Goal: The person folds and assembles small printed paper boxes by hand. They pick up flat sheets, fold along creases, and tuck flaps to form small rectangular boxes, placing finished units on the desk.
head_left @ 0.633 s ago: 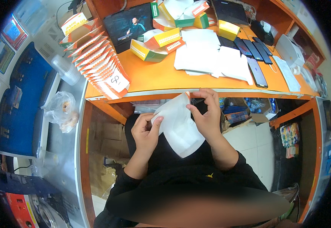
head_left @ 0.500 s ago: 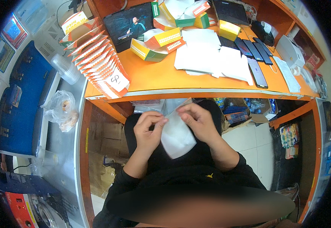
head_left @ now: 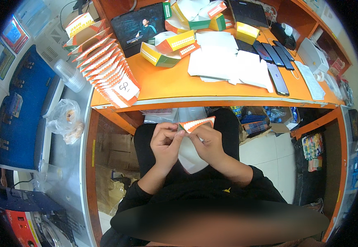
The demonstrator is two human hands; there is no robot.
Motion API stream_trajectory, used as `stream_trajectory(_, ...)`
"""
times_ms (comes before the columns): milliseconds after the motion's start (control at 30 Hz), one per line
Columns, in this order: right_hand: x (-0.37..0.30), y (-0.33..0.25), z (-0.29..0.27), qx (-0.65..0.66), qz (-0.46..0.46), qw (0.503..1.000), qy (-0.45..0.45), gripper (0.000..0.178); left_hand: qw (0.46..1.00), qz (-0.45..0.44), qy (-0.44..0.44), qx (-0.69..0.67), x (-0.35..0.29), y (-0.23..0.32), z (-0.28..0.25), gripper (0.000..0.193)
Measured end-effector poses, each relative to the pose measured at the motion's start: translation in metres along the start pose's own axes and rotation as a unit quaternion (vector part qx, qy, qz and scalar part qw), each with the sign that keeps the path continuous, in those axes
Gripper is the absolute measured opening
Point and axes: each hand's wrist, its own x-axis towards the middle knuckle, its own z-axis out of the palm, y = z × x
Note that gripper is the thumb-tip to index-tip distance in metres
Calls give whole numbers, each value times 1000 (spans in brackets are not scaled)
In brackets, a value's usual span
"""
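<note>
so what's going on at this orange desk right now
A seated person holds a flat white cardboard carton blank with an orange, white-dotted edge in their lap, below the orange desk. The left hand and right hand both grip it and appear to be folding the orange flap over. On the desk are a fanned stack of similar orange-and-white flat blanks, several assembled yellow-and-green boxes, white sheets and a row of dark phones.

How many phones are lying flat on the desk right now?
4 that I can make out: three dark phones side by side near the desk's far right, and one phone closer to the front edge beside the white paper sheets. Others may be hidden under the sheets.
</note>
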Motion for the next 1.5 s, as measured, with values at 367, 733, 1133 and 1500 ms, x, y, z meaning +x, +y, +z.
stream_trajectory(367, 7, 2, -4, 6, 20, 1000, -14, 5, 999, -18, -1, -27, -1, 1, -1, 10)
stream_trajectory(733, 4, 10, 1, 189, 135, 972, -45, 14, 975, -121, -58, -178, -2, 5, 3, 46)
stream_trajectory(1133, 29, -30, -47, -3, -32, 999, 36, 25, 981, -129, 22, -140, 12, -2, -21, 38)
stream_trajectory(1500, 12, 9, -46, 12, -54, 998, 1, 35, 964, -104, -224, -98, 16, 3, -43, 45)
